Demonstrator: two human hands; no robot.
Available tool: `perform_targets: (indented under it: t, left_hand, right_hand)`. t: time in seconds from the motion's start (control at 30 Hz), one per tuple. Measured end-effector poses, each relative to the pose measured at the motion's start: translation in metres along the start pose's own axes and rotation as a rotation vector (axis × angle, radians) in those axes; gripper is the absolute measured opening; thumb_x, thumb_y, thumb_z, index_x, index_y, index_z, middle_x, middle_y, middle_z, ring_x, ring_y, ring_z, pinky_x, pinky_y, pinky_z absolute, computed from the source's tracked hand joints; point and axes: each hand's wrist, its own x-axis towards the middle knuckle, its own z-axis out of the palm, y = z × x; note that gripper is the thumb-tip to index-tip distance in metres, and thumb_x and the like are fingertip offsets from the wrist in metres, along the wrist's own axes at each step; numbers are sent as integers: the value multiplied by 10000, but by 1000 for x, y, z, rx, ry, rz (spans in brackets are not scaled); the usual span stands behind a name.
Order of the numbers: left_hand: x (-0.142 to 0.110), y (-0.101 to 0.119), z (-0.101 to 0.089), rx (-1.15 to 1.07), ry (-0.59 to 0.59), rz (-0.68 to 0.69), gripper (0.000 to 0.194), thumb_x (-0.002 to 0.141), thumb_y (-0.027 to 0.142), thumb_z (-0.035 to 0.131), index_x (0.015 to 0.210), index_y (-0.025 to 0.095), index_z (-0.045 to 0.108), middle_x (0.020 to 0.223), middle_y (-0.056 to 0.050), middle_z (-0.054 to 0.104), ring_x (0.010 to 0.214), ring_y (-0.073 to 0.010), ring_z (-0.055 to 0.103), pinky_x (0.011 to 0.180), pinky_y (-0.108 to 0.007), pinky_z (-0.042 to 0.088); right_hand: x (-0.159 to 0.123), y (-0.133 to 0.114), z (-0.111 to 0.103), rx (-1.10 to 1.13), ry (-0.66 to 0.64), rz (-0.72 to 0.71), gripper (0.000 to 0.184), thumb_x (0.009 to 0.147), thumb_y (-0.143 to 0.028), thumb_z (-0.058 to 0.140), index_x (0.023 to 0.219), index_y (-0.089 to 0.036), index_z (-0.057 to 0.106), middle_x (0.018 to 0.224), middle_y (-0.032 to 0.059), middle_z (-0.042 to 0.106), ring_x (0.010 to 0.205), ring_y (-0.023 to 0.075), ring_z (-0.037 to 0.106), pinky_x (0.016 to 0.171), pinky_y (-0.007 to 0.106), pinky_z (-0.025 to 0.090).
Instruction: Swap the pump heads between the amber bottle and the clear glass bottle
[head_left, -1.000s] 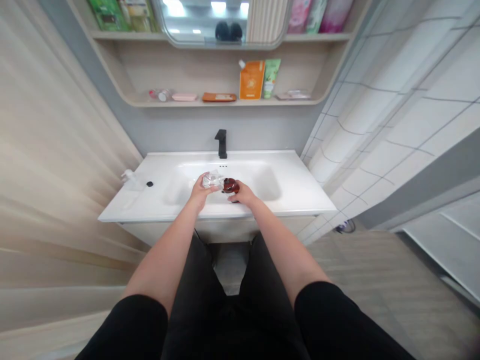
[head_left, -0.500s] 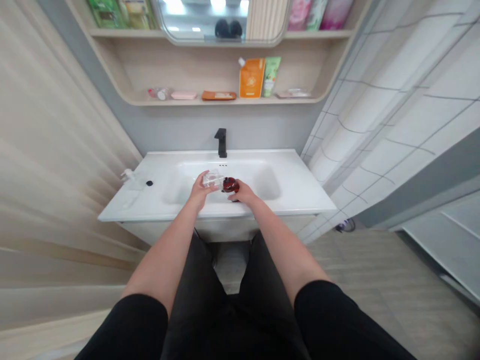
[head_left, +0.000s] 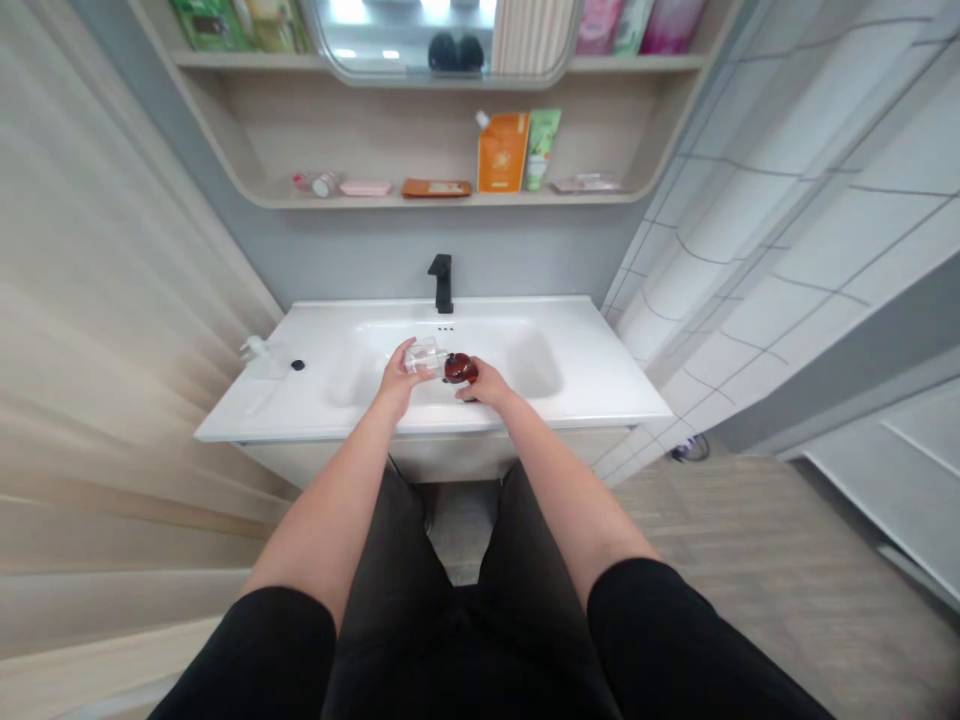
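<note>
Over the white sink basin (head_left: pixel 525 360) my left hand (head_left: pixel 397 383) is closed around a small clear bottle (head_left: pixel 424 356), which lies tilted with its mouth toward the right. My right hand (head_left: pixel 487 385) grips a small dark red-brown bottle (head_left: pixel 460 369). The two bottles meet between my hands, just in front of the black tap (head_left: pixel 441 283).
A clear pump dispenser (head_left: pixel 259 352) and a small black cap (head_left: pixel 298 365) sit on the left of the counter. The shelf (head_left: pixel 450 200) above carries an orange pouch (head_left: pixel 502 152), a green tube (head_left: pixel 541 150) and flat packets. White tiled wall stands at the right, pale panelling at the left.
My hands and both bottles have stayed almost in place; the left fingers have shifted slightly on the clear bottle. The view has tipped a little downward.
</note>
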Motion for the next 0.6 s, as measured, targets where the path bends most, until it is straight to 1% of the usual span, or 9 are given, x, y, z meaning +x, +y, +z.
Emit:
perform_targets:
  t: [0.2, 0.47, 0.6]
  left_hand:
    - [-1, 3, 2, -13, -9, -6, 1018, 474, 273, 1084, 1420, 282, 709, 1267, -68, 763, 1187, -303, 739, 1115, -484, 593]
    - [0, 2, 1, -7, -8, 5, 1003, 496, 235, 1066, 1434, 267, 711, 1308, -81, 743, 1259, -323, 712, 1137, -475, 567]
    - [1, -1, 0, -2, -17, 8, 1046, 483, 241, 1072, 1461, 253, 703, 1356, -93, 740, 1271, -332, 711, 1130, -472, 571]
  right_hand:
    - [1, 2, 1, -8, -8, -6, 676, 559, -183, 985, 1184, -250, 738, 1108, 20, 852, 1030, 296, 796, 1029, 470, 634]
    - [1, 1, 0, -6, -16, -10, 681, 570, -163, 972, 1205, -238, 737, 1131, 25, 852, 1049, 289, 798, 1016, 436, 633]
    - [0, -1, -1, -35, -23, 6, 664, 585, -167, 969, 1203, -225, 732, 1098, 19, 846, 1036, 285, 795, 1000, 419, 627]
